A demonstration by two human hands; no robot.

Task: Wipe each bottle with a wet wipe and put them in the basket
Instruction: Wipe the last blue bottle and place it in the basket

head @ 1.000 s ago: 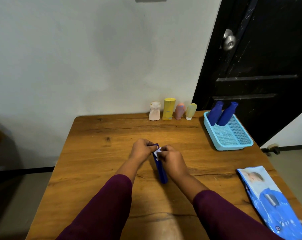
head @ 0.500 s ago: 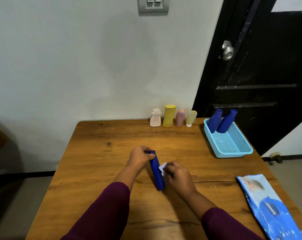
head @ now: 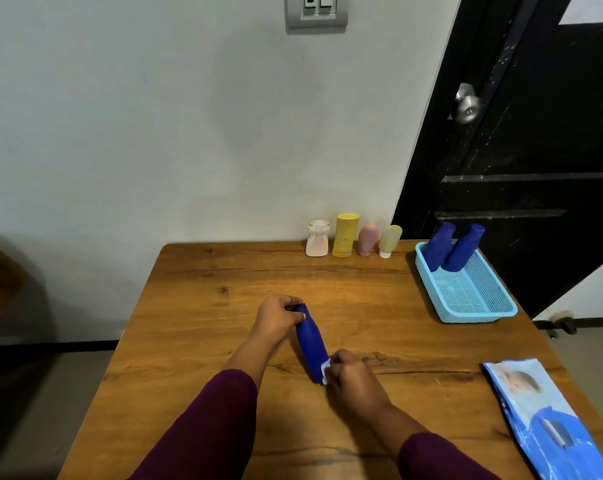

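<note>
The step in hand looks to be wiping the blue bottle (head: pixel 310 341). It lies on its side on the table (head: pixel 196 334), well left of the basket (head: pixel 480 311) and nearer the person. To do it well, the wipe should run the full length while the bottle is turned, so that no side is missed. The left hand (head: pixel 276 318) curls its fingers round the cap end. The right hand (head: pixel 352 375) pinches the wet wipe (head: pixel 325 370) against the base end, fingers drawn close; the wipe is mostly hidden, so its fold is unclear.

Your wooden counter (head: pixel 196 341) has a row of four small bottles (head: pixel 345 235) along its far edge. A blue basket (head: pixel 476 315) sits far right, a wipes pack (head: pixel 542 420) near right.
</note>
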